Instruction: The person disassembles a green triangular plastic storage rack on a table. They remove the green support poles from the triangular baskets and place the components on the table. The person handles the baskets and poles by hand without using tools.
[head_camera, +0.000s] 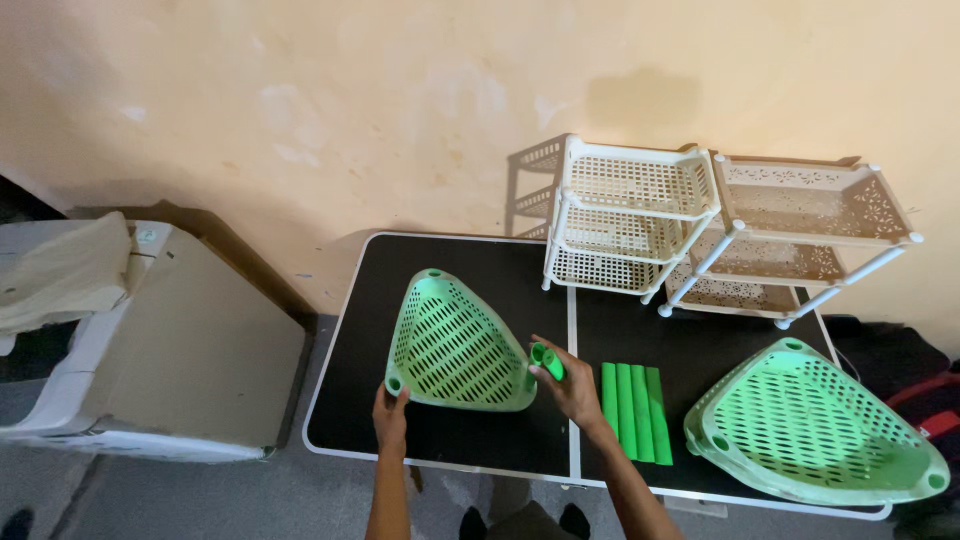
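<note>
- person standing at a black folding table (470, 440) with a pale rim, seen from above; both bare forearms reach forward over its near edge.
- left hand (390, 412) is closed on the near-left corner of a green triangular perforated shelf tray (455, 345), thumb on top beside the round corner socket.
- that tray is tilted, its far corner raised off the table top and its near edge low, close to the table.
- right hand (570, 385) is closed around a short green tube (548, 362), gripping it upright with its open end showing above the fingers.
- the tube sits right at the near-right corner of the held tray; whether it is actually seated in the corner socket cannot be told.
- four more green tubes (635, 410) lie flat side by side on the table, just to the right of the right hand, parallel to each other.
- a stack of green triangular trays (815, 425) rests on the right end of the table, overhanging toward the near-right corner, well apart from both hands.
- a white three-tier corner rack (625, 215) stands assembled at the far edge of the table, against the wall.
- a beige three-tier rack (800, 235) with patterned cut-outs stands just beside the white one, to its right, leaning somewhat.
- a grey and white box-shaped unit (170, 340) with cloth draped over it stands on the floor to the left of the table.
</note>
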